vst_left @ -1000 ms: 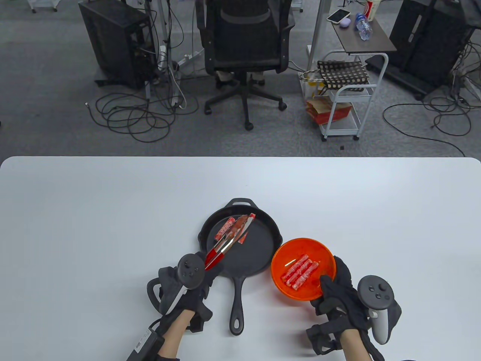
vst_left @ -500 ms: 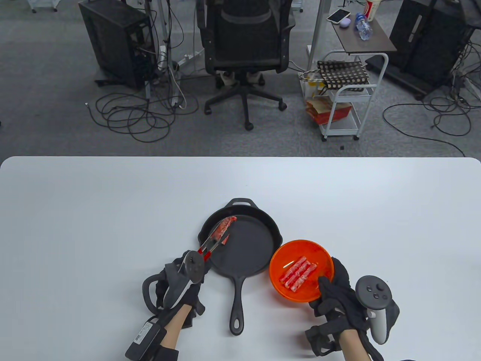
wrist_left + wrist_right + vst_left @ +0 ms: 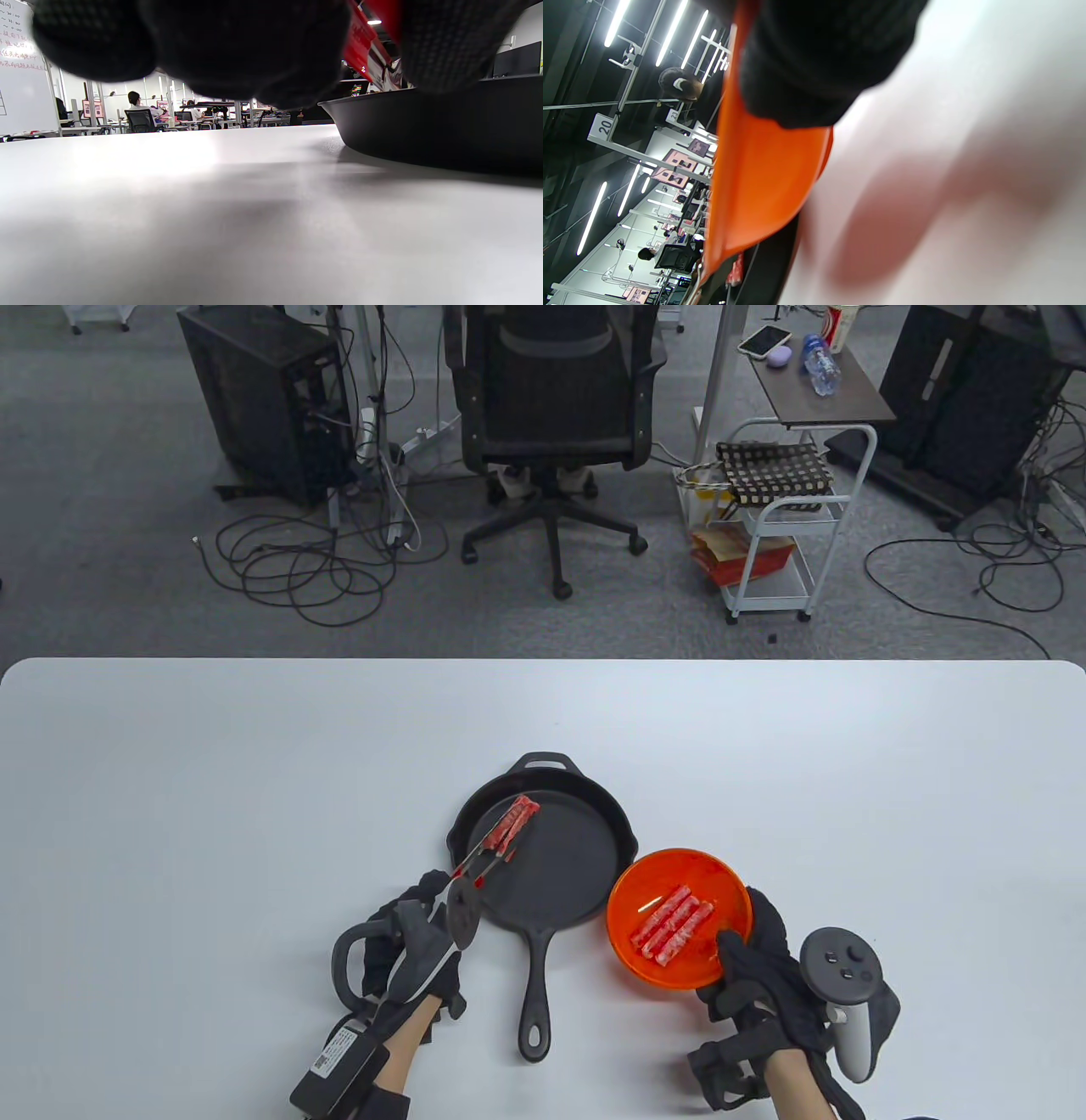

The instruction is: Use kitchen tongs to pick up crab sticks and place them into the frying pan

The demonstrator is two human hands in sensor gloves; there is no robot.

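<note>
A black cast-iron frying pan [image 3: 577, 865] sits mid-table with its handle toward me. Crab sticks [image 3: 517, 816] lie at its far left, striped red and white. My left hand [image 3: 434, 903] grips the red-handled metal tongs [image 3: 485, 853] beside the pan's left rim. The tong tips reach the crab sticks; I cannot tell whether they still pinch one. In the left wrist view the tongs [image 3: 365, 46] pass over the pan wall [image 3: 424, 123]. An orange bowl [image 3: 721, 891] right of the pan holds three crab sticks [image 3: 670, 922]. My right hand [image 3: 740, 943] holds its near rim, orange bowl [image 3: 755, 169].
The white table [image 3: 254, 780] stretches wide on both sides of the pan and bowl. The pan's long handle [image 3: 536, 993] lies between my hands. Beyond the far edge stand an office chair [image 3: 551, 407], a white cart [image 3: 785, 526] and floor cables.
My left hand drew back toward me and sank to the table, swinging the tongs and their crab stick from mid-pan to the pan's left, beside the first stick. The bowl shifted slightly left.
</note>
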